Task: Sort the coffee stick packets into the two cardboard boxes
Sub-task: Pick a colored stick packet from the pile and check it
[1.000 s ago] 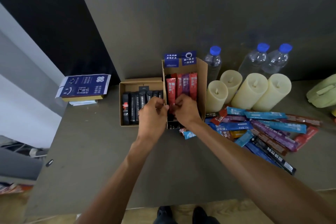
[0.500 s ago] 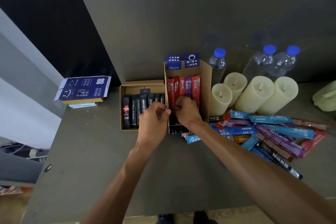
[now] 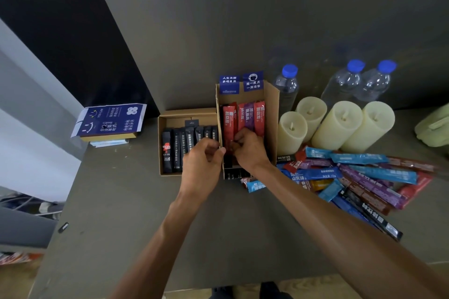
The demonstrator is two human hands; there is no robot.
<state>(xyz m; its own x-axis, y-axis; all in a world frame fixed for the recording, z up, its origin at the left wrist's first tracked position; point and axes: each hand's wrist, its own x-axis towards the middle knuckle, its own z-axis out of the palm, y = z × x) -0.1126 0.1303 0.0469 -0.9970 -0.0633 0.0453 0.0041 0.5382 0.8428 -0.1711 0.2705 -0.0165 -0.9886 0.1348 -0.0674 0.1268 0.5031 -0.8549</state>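
Finds two cardboard boxes touching side by side on the grey tabletop (image 3: 121, 201). Records black coffee stick packets (image 3: 181, 145) lined up in the low brown cardboard box (image 3: 187, 114) on the left, and red and purple coffee stick packets (image 3: 245, 116) upright in the taller brown cardboard box with blue flaps (image 3: 272, 109). Places the right hand (image 3: 250, 150) inside the taller box, fingers curled, pinching the lower ends of those upright packets. Places the left hand (image 3: 204, 165) at the shared wall, fingers curled — cannot tell on what. Notes a loose heap of blue, purple and red stick packets (image 3: 364, 172) to the right — in front of cream pillar candles (image 3: 337, 124) and clear blue-capped bottles (image 3: 286, 85).
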